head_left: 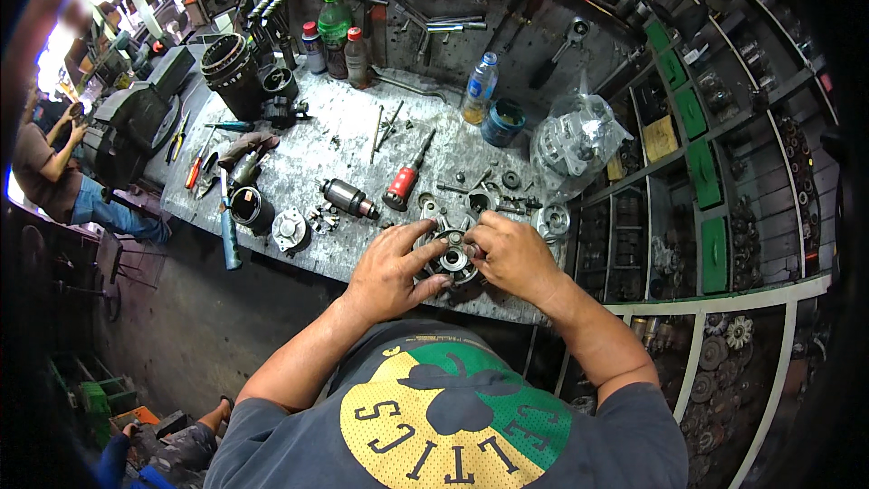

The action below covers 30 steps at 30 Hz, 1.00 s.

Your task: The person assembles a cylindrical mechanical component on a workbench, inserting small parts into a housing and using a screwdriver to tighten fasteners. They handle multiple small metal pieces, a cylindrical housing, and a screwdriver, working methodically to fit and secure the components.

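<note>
Cluttered workshop surface is carrying a round metal housing at its near edge. Left hand and right hand are curling half-closed around its rim. It's looking heavy, rigid, probably greasy; the rim is offering the safest hold. An armature is lying nearby.

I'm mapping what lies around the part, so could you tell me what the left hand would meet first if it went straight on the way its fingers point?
The left hand points right across the round metal housing, so it would likely meet the right hand first; depth is uncertain.
</note>
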### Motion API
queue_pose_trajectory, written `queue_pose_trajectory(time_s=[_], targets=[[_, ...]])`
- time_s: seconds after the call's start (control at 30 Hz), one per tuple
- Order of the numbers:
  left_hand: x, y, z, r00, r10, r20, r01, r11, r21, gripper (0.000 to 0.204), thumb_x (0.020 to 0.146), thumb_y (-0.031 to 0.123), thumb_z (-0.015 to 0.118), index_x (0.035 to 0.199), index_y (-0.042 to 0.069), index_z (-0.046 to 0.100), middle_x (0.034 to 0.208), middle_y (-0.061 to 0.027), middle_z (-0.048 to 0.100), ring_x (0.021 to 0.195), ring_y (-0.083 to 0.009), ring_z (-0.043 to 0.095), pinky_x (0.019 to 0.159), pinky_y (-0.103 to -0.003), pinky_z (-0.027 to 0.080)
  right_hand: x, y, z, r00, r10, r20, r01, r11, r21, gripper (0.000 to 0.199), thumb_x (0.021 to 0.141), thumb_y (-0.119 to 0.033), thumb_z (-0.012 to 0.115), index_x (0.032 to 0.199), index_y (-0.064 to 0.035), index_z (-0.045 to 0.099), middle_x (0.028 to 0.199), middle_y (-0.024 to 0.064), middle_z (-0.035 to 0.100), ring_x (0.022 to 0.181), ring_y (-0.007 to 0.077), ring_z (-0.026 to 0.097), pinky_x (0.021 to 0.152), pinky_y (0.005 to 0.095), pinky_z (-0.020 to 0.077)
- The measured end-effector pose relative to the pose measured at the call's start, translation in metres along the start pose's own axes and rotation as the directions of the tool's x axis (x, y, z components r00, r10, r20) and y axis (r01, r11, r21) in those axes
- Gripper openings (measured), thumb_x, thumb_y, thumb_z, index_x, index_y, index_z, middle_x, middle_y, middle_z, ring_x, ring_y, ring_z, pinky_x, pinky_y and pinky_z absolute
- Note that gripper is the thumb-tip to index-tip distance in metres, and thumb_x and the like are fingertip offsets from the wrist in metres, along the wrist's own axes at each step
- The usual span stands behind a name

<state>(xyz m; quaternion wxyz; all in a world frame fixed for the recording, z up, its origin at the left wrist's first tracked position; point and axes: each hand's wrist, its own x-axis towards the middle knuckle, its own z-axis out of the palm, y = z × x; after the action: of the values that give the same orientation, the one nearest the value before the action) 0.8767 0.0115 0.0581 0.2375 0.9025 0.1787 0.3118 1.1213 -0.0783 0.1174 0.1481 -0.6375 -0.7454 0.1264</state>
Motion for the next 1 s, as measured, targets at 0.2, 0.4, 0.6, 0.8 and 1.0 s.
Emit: queue_pose_trajectory(time_s=[0.2, 0.4, 0.6, 0.8, 1.0], targets=[[-0.002, 0.000, 0.002, 1.000, -0.028, 0.004, 0.028, 0.999, -0.039, 0.057, 0.091, 0.040, 0.087, 0.139, 0.013, 0.073, 0.148, -0.0198, 0.065, 0.131, -0.0409, 0.066, 0.110, -0.052, 0.053, 0.001, 0.005, -0.007, 0.999, -0.042, -0.029, 0.043, 0.997, 0.060, 0.018, 0.090, -0.014, 0.078, 0.106, -0.0067, 0.074, 0.101, 0.0121, 0.067, 0.088, 0.0371, 0.074, 0.076, 0.0494, 0.0616], [-0.002, 0.000, 0.003, 0.998, -0.055, 0.027, 0.056, 0.997, -0.053, 0.056, 0.091, 0.039, 0.087, 0.139, 0.013, 0.073, 0.149, -0.0202, 0.064, 0.130, -0.0421, 0.066, 0.109, -0.052, 0.054, 0.006, 0.001, -0.009, 0.994, -0.095, 0.045, 0.097, 0.995, -0.037, 0.014, 0.093, -0.017, 0.077, 0.099, -0.0059, 0.071, 0.101, 0.0127, 0.067, 0.087, 0.0366, 0.075, 0.076, 0.0492, 0.0625], [-0.002, 0.000, 0.002, 0.998, -0.057, 0.031, 0.059, 0.996, -0.069, 0.056, 0.092, 0.039, 0.087, 0.139, 0.013, 0.073, 0.148, -0.0204, 0.064, 0.130, -0.0425, 0.066, 0.108, -0.052, 0.054, 0.009, -0.007, -0.013, 0.995, -0.046, 0.092, 0.057, 0.991, -0.117, 0.016, 0.093, -0.019, 0.077, 0.095, -0.0051, 0.068, 0.100, 0.0133, 0.067, 0.085, 0.0371, 0.075, 0.076, 0.0494, 0.0627], [-0.001, 0.000, 0.001, 0.998, -0.061, 0.031, 0.064, 0.994, -0.092, 0.056, 0.091, 0.039, 0.087, 0.139, 0.013, 0.073, 0.148, -0.0209, 0.064, 0.129, -0.0432, 0.067, 0.107, -0.052, 0.055, 0.007, -0.006, -0.014, 0.993, -0.039, 0.107, 0.049, 0.995, -0.088, 0.014, 0.093, -0.018, 0.077, 0.097, -0.0063, 0.071, 0.099, 0.0124, 0.066, 0.085, 0.0378, 0.075, 0.075, 0.0508, 0.0620], [0.003, -0.003, -0.002, 0.997, -0.053, 0.064, 0.061, 0.990, -0.131, 0.058, 0.088, 0.037, 0.090, 0.138, 0.013, 0.074, 0.147, -0.0211, 0.065, 0.128, -0.0434, 0.068, 0.107, -0.052, 0.055, 0.006, -0.010, -0.010, 0.999, -0.004, 0.052, 0.006, 0.999, -0.034, 0.013, 0.094, -0.018, 0.076, 0.095, -0.0063, 0.071, 0.098, 0.0136, 0.066, 0.084, 0.0385, 0.075, 0.075, 0.0514, 0.0619]])
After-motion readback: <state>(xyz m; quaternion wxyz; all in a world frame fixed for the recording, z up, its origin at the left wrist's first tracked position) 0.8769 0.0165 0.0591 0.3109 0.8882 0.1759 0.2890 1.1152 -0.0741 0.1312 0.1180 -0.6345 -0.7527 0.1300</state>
